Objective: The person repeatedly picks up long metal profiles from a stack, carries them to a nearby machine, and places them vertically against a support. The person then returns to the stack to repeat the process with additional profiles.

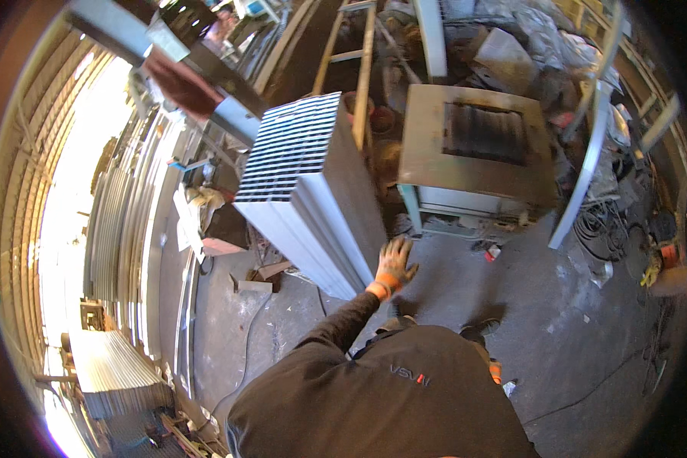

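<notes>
A tall bundle of pale grey metal profiles (pixel 313 210) stands upright, its slotted ends making a grid on top. Beside its lower right side is my left hand (pixel 394 266), in a tan work glove with an orange cuff. The fingers of that hand are stretched out and hold nothing; whether it touches the bundle I cannot tell. Of my right hand (pixel 496 372), only a bit of orange glove shows at my right side, its fingers hidden by my body.
A worn metal cabinet (pixel 477 137) with a dark opening in its top stands ahead. A wooden ladder (pixel 364 76) leans behind the bundle. Long metal lengths (pixel 118 229) line the left side. Coiled cable (pixel 599 229) and clutter lie at the right. A cable (pixel 244 351) crosses the floor.
</notes>
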`<state>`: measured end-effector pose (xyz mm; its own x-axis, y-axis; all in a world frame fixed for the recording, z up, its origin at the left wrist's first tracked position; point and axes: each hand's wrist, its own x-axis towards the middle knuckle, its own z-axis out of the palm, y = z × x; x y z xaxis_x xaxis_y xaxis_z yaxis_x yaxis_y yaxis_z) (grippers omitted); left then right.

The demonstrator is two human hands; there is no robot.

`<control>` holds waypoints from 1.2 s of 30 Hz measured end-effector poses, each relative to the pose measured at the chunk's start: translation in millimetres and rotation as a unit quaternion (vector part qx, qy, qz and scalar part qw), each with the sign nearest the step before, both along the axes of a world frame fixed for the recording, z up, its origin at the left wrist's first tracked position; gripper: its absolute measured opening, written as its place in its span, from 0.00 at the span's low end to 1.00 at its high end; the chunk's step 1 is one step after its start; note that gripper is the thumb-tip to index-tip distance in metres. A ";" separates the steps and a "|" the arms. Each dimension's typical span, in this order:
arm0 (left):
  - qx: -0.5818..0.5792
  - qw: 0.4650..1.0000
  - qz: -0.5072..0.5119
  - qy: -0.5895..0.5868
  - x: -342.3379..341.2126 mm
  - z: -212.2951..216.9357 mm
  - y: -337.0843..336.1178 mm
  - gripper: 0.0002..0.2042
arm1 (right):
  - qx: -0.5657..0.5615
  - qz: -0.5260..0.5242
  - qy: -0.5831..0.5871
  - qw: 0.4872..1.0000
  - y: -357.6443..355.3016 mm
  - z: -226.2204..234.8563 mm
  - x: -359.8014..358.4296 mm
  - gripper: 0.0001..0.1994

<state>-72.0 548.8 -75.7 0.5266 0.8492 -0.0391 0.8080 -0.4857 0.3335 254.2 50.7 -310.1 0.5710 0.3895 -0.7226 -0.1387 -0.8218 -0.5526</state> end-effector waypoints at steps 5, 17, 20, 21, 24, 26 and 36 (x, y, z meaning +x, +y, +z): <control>-0.248 0.964 -0.060 -0.079 168.7 -20.5 -118.8 0.40 | 0.036 -0.148 0.076 0.985 -59.2 -14.0 109.3 0.16; -0.282 0.906 -0.272 -0.160 581.0 55.8 -130.8 0.39 | 0.014 -0.299 0.066 0.952 -132.8 15.4 395.8 0.15; -0.182 0.922 -0.285 -0.188 673.3 45.7 -97.0 0.39 | 0.015 -0.302 0.073 0.950 -114.4 7.2 419.3 0.17; -0.136 0.926 -0.285 -0.207 708.4 38.8 -79.8 0.39 | 0.071 -0.146 -0.011 0.987 -109.8 6.3 422.6 0.17; -0.078 0.945 -0.243 -0.203 851.7 17.2 -3.8 0.40 | 0.011 -0.330 0.133 0.934 -78.8 3.8 430.4 0.13; -0.030 0.932 -0.221 -0.284 951.0 10.1 63.0 0.39 | 0.047 -0.278 0.112 0.953 -66.5 17.2 444.3 0.12; 0.151 0.971 -0.176 -0.059 1349.8 11.6 409.0 0.43 | -0.081 -0.274 0.096 0.953 9.7 160.5 600.6 0.09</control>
<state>1277.8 957.8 -64.1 0.7721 0.5790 0.2620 0.5388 -0.8150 0.2133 854.8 60.4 -149.6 0.5086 -0.0549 -0.8593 -0.6580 -0.6684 -0.3467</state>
